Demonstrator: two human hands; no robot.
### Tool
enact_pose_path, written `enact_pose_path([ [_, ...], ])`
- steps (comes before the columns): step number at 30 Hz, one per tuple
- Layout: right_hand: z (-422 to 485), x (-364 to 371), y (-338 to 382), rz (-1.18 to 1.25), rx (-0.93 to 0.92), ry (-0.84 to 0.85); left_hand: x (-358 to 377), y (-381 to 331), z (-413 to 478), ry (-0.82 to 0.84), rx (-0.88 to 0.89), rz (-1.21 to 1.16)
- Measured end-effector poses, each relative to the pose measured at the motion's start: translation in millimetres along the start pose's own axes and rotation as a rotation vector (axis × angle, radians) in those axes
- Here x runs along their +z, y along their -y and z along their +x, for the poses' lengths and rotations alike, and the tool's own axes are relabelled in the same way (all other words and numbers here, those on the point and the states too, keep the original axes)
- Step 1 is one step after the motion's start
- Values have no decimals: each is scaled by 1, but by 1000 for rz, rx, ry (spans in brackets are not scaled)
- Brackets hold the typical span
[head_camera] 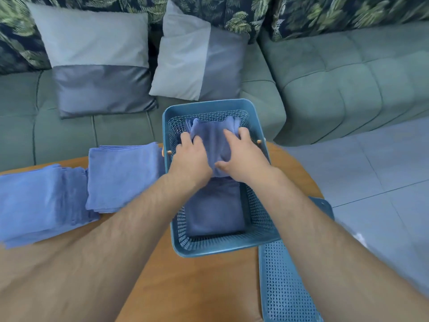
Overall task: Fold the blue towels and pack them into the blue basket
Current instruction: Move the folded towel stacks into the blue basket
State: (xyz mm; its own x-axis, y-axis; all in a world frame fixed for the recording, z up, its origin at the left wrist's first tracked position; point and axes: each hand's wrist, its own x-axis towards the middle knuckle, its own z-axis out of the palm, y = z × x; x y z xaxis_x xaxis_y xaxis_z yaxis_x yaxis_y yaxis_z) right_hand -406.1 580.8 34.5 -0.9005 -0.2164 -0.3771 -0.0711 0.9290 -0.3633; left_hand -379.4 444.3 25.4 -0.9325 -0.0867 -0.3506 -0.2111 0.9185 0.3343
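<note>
In the far half of the blue basket (210, 250), both hands grasp a folded blue towel (210, 138). The left hand (190, 158) has its fingers (185, 137) bent down over the towel's left edge. The right hand (243, 155) lies across the top with its fingers (230, 134) spread and curled onto the cloth, the thumb tucked against the near fold. So both sets of fingers are closed on the towel, which bunches a little between them.

Just nearer than the fingers, under the wrists, a second folded towel (214, 211) lies flat on the basket floor, filling the near half. The lattice walls of the basket hem the fingers in on the left, the right and beyond. A small wooden peg (259, 142) sticks out of the rim just right of the right fingers, and another (169, 152) sits just left of the left hand.

Left of the fingers, outside the basket, a stack of folded towels (123, 176) rests on the wooden worktop (197, 289), touching or nearly touching the basket wall. A second, larger stack (39, 203) lies further left beside it.

Right of the fingers and much nearer, the perforated blue lid (286, 284) lies flat on the worktop, partly under the right forearm and tucked against the basket's near right corner.

Beyond the fingers a grey-green sofa (325, 89) carries two grey cushions (92, 66) (197, 59). A pale tiled floor (383, 170) lies off to the right.
</note>
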Motion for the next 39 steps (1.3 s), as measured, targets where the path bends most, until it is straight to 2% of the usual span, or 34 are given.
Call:
enact_pose_path([
  [4,25,19,0,-125,99,50,3,-4,9,44,-121,248],
  [6,30,32,3,-327,126,-111,3,-4,10,3,-83,505],
  [8,27,40,10,-457,11,-342,5,1,12,-120,47,617],
  [9,24,43,13,-483,-96,-374,7,4,15,-142,115,619],
  [11,22,47,14,-449,-192,-141,8,8,23,-104,234,624],
  [13,30,46,8,-386,-134,95,6,10,34,-37,259,650],
  [15,42,52,0,-353,-64,229,3,14,40,25,228,709],
  [19,49,66,-6,-353,-60,272,9,14,43,96,202,848],
  [25,40,53,1,-345,-61,258,4,7,37,95,213,873],
  [28,10,29,14,-226,-77,112,-8,17,16,-103,266,761],
  [31,-34,15,37,-134,-121,-96,-20,43,-14,-493,344,411],
  [32,-47,14,48,-97,-155,-166,-24,54,-25,-562,325,301],
  [35,-69,24,87,-8,-260,-311,-34,91,-51,-561,183,133],
  [39,-68,50,144,-53,-354,-275,-33,146,-69,-452,60,69],
])
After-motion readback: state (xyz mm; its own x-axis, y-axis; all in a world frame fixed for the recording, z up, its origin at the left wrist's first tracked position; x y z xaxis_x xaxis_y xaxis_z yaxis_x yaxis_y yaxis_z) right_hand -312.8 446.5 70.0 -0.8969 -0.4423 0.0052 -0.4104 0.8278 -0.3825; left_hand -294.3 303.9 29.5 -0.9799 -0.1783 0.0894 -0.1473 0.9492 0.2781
